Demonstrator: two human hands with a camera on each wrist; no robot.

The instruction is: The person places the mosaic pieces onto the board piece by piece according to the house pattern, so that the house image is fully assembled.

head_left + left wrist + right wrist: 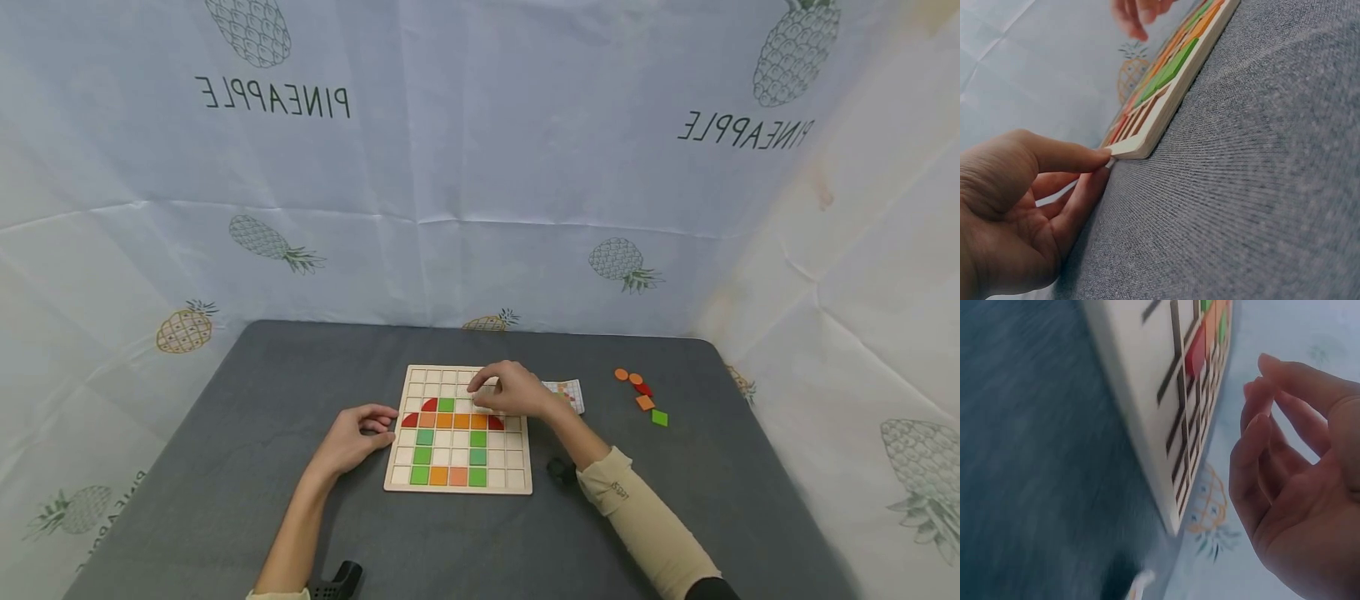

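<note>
A square wooden grid board lies on the dark table, with flat red, orange, salmon and green pieces set in some of its cells. My left hand is at the board's left edge, where its thumb and a finger pinch the rim near the front corner. Over the back right part of the board hovers my right hand, its thumb and fingers loosely bent. No piece shows between those fingertips in the right wrist view. Beneath it, some cells are hidden in the head view.
Loose pieces lie at the right, among them an orange disc, an orange square and a green tile. A printed card sits partly behind the right wrist. A small black object rests beside the right forearm.
</note>
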